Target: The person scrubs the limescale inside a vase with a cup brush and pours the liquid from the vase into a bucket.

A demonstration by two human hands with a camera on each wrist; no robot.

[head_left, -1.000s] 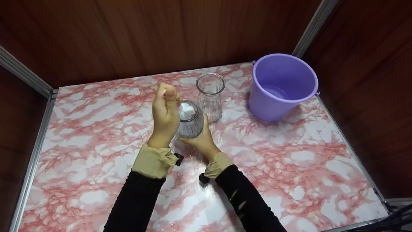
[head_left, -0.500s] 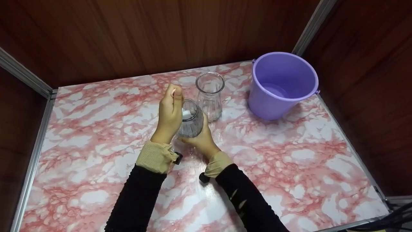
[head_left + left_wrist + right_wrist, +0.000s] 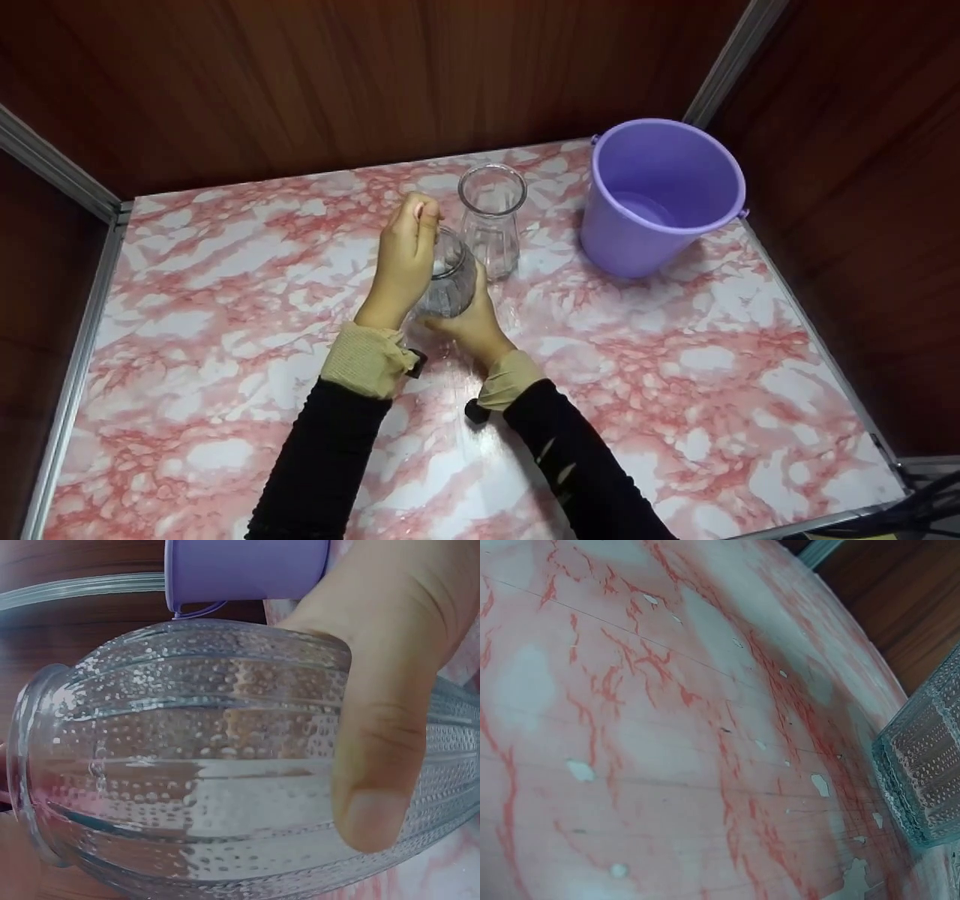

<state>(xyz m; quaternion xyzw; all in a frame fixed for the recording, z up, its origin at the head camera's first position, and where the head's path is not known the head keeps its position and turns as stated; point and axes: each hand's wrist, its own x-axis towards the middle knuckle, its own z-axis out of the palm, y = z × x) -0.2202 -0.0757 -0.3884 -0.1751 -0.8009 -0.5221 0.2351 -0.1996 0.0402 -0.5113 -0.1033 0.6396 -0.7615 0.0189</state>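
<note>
In the head view my right hand (image 3: 474, 322) grips a ribbed clear glass vase (image 3: 448, 294) from the right side, tilting it a little. In the left wrist view the right thumb (image 3: 379, 757) lies across the vase's dotted wall. My left hand (image 3: 407, 255) is curled in a fist at the vase's mouth, round what looks like the handle of a bottle brush. A pink end (image 3: 418, 211) peeks out at its top. The white brush head is down inside the vase, mostly hidden. The right wrist view catches dotted glass (image 3: 924, 772) at its right edge.
A second clear glass vase (image 3: 491, 236) stands just behind and right of the held one. A purple bucket (image 3: 619, 244) with some clear liquid in it stands at the back right. Dark wood panels (image 3: 300, 90) border the red-and-white marbled table (image 3: 225, 360).
The white brush head showed at the vase's mouth a second ago and has gone down inside. My left hand has moved right, closer over the mouth. My right hand keeps its hold.
</note>
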